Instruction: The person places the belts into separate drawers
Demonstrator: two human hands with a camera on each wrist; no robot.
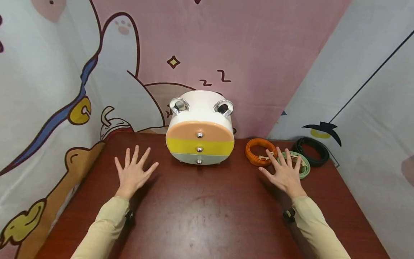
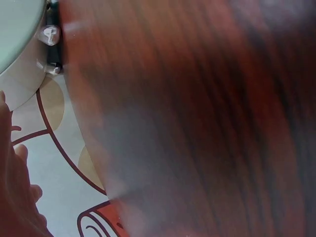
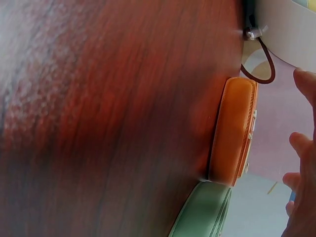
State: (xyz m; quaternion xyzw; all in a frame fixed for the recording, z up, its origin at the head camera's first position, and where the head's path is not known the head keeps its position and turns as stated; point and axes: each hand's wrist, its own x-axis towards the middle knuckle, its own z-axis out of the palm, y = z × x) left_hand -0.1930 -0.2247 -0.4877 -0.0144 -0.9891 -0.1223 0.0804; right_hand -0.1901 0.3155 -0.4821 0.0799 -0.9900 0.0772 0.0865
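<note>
My left hand (image 1: pixel 131 175) hovers over the left part of the table with its fingers spread and nothing in it. The right hand (image 1: pixel 285 175), fingers likewise spread, is over the right side, nearest to a coiled green belt (image 1: pixel 305 169) that it partly hides in the head view. Beside that lie a coiled orange belt (image 1: pixel 253 153) and a coiled black belt (image 1: pixel 318 162). In the right wrist view the orange belt (image 3: pixel 232 131) and green belt (image 3: pixel 205 210) sit apart from the fingers. Between the hands, farther back, stands a small white cabinet (image 1: pixel 200 108) with orange, yellow and pale green drawers.
The dark red wooden table (image 1: pixel 200 216) reaches back to a cartoon-printed cloth wall (image 1: pixel 245 46). Each cabinet drawer has a round silver knob (image 1: pixel 199 149). Two shiny round silver pieces (image 1: pixel 223 107) stick out from the cabinet's top.
</note>
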